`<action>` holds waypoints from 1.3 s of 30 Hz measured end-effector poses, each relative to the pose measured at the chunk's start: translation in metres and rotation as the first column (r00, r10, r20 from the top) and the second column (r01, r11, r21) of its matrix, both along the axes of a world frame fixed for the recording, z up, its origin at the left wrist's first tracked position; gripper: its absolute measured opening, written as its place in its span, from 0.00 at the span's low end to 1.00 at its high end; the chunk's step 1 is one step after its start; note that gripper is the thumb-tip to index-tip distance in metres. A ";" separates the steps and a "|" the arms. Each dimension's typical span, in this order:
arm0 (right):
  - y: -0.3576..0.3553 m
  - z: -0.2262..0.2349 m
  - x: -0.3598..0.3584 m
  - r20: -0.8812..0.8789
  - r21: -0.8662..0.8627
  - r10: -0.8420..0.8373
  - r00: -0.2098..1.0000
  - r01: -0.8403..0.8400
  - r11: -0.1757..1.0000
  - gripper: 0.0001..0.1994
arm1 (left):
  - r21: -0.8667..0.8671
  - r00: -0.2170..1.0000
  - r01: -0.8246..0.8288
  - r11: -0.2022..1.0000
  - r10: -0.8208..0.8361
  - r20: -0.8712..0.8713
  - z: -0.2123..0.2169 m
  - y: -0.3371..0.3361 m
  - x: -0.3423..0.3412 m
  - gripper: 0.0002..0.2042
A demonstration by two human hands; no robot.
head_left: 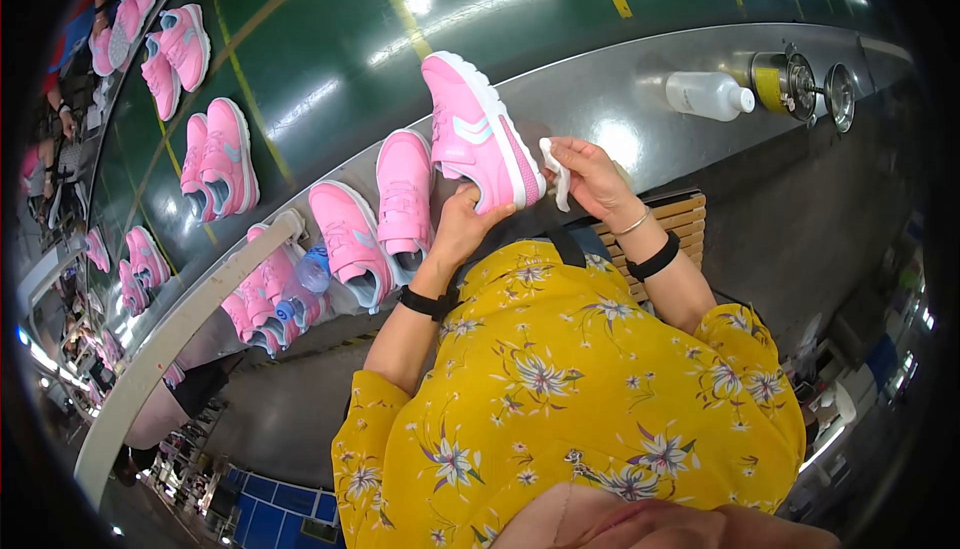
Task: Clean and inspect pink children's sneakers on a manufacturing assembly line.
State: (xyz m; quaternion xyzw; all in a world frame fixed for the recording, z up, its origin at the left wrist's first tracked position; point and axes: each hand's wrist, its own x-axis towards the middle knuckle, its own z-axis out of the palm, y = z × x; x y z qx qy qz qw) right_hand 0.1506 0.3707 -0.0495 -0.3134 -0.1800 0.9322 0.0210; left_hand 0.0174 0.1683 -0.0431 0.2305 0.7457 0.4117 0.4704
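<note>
- Left hand (465, 226): clamped on a pink shoe (477, 134) near its heel, thumb laid along the back; forearm angles up from below, black band (427, 304) at the wrist.
- Shoe: tilted, toe far and left, heel near, sole edge facing right; held at the near edge of the metal surface (610, 89). Contact with it: cannot tell.
- Right hand (592, 177): wrist bent inward, fingertips pinched on a white strip (558, 184), cloth or paper unclear, hanging just beside the heel.
- Left hand's other fingers mostly hidden at the shoe opening; right palm turned from view.
- Two pink shoes stand just left of the held one; the left forearm and hand partly overlap the nearer outline.
- Slatted wooden seat (683, 229) partly covered by the right forearm.
- Far left: shoes and people's arms cut by the dark rim, small and blurred.
</note>
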 end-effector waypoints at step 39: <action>0.043 -0.040 -0.171 0.163 0.983 -0.245 0.956 -0.179 -0.044 0.05 | -0.057 0.942 0.088 0.994 -0.102 -0.319 0.004 0.041 0.038 0.18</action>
